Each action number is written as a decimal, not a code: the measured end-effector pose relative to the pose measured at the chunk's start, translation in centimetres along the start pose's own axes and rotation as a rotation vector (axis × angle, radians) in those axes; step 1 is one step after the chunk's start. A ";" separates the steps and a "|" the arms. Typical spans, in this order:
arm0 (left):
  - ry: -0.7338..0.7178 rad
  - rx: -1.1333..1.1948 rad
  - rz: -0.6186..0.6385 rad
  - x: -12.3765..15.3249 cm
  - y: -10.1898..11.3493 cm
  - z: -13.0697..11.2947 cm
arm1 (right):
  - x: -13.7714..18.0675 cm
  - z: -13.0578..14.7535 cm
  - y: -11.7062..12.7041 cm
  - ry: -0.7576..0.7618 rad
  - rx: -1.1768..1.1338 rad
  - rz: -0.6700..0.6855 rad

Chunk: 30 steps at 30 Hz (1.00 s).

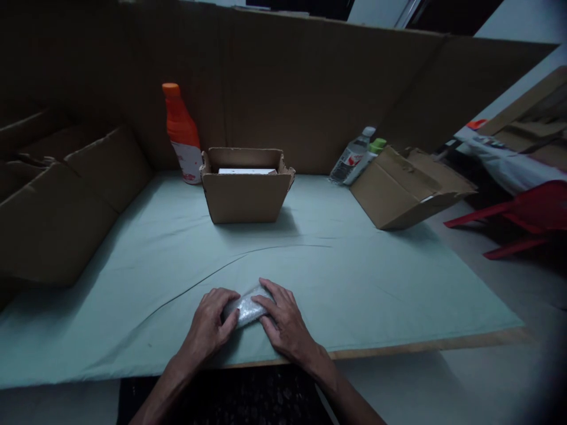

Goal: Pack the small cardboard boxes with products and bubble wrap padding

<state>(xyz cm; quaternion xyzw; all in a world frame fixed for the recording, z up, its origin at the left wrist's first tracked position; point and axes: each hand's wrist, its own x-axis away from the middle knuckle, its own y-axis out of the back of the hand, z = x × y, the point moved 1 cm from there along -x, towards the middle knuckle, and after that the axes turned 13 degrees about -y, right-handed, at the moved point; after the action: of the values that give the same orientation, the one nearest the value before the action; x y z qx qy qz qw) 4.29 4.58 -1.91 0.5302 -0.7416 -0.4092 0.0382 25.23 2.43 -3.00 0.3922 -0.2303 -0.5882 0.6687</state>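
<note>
A: What is the state of the hands?
B: The left hand and right hand are both clamped on the plastic packet, one at each end.
A: Packet location?
B: Near the front edge of the cloth, well apart from the middle box. Cannot tell whether it touches the cloth.
A: Handling?
B: The plastic looks slick. Support both ends evenly; press lightly with the thumbs.

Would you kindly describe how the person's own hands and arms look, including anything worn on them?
The left hand and right hand are bare, with no gloves, rings or watch visible. The forearms show no sleeves.
</note>
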 end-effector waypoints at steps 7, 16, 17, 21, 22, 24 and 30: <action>0.028 0.057 0.008 0.2 -0.2 -0.3 | -0.4 -0.1 1.1 -0.040 -0.124 0.118; 0.010 0.130 -0.040 0.8 -0.3 -0.1 | -1.7 -0.1 1.8 -0.027 -0.153 0.248; 0.010 0.130 -0.036 0.8 -0.2 -0.1 | -1.8 0.1 1.8 -0.017 -0.162 0.261; 0.013 0.137 -0.009 0.8 -0.1 -0.1 | -1.9 0.6 1.7 -0.010 -0.197 0.282; 0.006 0.138 -0.003 0.9 -0.1 0.0 | -2.0 0.7 1.7 -0.008 -0.205 0.284; -0.008 0.136 0.015 1.0 0.0 0.0 | -2.0 0.7 1.7 -0.001 -0.226 0.287; -0.022 0.116 0.045 1.2 0.1 0.1 | -2.3 0.8 2.1 -0.024 -0.307 0.297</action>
<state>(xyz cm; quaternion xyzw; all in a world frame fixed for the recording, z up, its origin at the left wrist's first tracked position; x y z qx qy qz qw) 3.66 3.63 -2.39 0.5104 -0.7761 -0.3704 0.0085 25.43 4.47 -0.52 0.2405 -0.2012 -0.5160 0.7971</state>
